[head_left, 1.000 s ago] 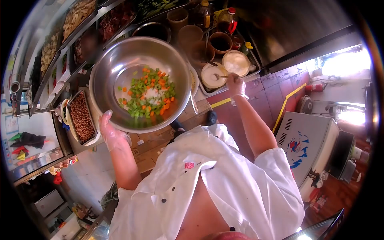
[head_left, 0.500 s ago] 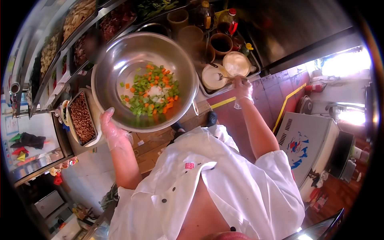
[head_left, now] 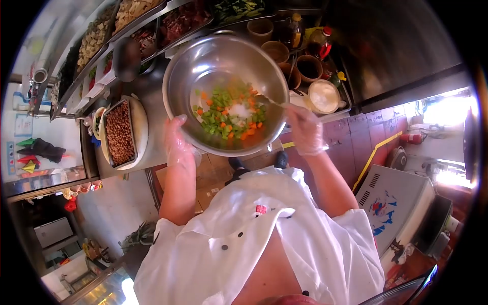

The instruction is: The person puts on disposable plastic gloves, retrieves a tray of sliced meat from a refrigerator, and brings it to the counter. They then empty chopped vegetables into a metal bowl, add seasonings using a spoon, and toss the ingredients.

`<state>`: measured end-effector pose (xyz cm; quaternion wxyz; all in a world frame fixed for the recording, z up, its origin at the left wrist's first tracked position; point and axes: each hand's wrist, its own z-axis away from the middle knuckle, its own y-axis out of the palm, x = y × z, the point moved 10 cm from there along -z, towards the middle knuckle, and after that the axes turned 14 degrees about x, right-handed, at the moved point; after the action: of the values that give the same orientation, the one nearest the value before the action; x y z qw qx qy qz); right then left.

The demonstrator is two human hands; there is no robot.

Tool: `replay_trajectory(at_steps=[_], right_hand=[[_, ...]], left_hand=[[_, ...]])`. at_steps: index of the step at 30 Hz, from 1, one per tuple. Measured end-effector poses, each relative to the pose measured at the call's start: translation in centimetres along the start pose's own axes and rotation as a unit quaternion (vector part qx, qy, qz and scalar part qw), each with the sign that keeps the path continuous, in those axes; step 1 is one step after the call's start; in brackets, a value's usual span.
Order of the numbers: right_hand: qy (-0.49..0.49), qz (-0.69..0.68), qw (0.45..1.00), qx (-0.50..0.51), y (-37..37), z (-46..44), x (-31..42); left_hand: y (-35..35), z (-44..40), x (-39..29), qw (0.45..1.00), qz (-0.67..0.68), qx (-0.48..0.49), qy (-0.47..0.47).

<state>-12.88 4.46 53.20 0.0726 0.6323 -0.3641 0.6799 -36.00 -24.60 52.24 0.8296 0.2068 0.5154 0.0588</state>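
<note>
A large steel mixing bowl is tilted toward me. Inside lie diced green vegetable pieces and orange cubes that look like carrot, with a heap of white granules on top. My left hand, in a clear plastic glove, grips the bowl's near-left rim. In my gloved right hand is a spoon, its handle crossing the bowl's right rim and its head over the vegetables, blurred. Beside that hand stand a white-filled tub and a second one, partly hidden by the bowl.
Brown seasoning pots and a red-capped bottle stand in a tray behind the right hand. A pan of brown beans or nuts sits left of the bowl. Ingredient trays line the back. A white appliance stands at right.
My right hand has brought the spoon left from the white-filled tubs to over the bowl. The white heap on the vegetables looks larger. My left hand stays on the rim; the view has shifted.
</note>
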Motion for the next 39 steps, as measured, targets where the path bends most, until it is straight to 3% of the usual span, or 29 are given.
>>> replay_trajectory(at_steps=[4, 7, 9, 12, 15, 18, 22, 28, 31, 34, 35, 39], right_hand=[[0.035, -0.128, 0.986, -0.100, -5.5, 1.9, -5.4], [0.152, 0.019, 0.986, -0.071, -4.9, 1.6, -12.6], [0.139, 0.079, 0.985, -0.058, -2.8, 1.1, -18.4], [0.191, 0.088, 0.975, -0.070, -2.7, 0.8, -19.7], [0.226, 0.084, 0.965, -0.101, -6.6, -1.1, -16.3], [0.233, 0.113, 0.965, -0.031, -8.0, -5.6, -14.2], [0.213, 0.137, 0.958, 0.135, -1.6, -9.9, -15.6], [0.115, 0.021, 0.993, -0.014, 1.2, -12.7, -17.5], [0.141, 0.115, 0.979, -0.095, 0.6, -13.8, -19.4], [0.096, 0.082, 0.990, -0.061, 0.4, -14.4, -19.9], [-0.044, 0.107, 0.992, -0.057, -0.2, -14.2, -16.5], [-0.117, 0.222, 0.966, 0.062, -1.5, -11.5, -9.5]], left_hand=[[-1.1, 0.0, 0.0, 0.999, 0.011, 0.035, -0.012], [-3.4, -0.5, -1.1, 0.999, 0.015, 0.024, -0.016], [-3.2, 0.1, -1.9, 0.999, 0.016, 0.030, -0.014], [-4.2, 0.6, -3.4, 1.000, -0.011, 0.010, 0.024], [-4.7, 1.0, -4.3, 0.999, -0.010, -0.014, 0.040], [-6.1, -0.2, -4.4, 0.999, 0.001, -0.017, 0.038], [-5.7, 0.3, -4.4, 0.999, 0.018, -0.032, 0.040], [-5.7, 0.4, -4.1, 0.999, 0.034, -0.022, 0.028], [-4.8, 0.2, -4.7, 0.999, 0.018, -0.022, 0.025], [-3.7, 0.5, -5.3, 0.999, 0.022, 0.000, 0.048], [-3.8, 0.5, -5.3, 0.999, 0.017, -0.006, 0.051], [-4.2, 0.3, -5.7, 0.998, 0.011, -0.010, 0.061]])
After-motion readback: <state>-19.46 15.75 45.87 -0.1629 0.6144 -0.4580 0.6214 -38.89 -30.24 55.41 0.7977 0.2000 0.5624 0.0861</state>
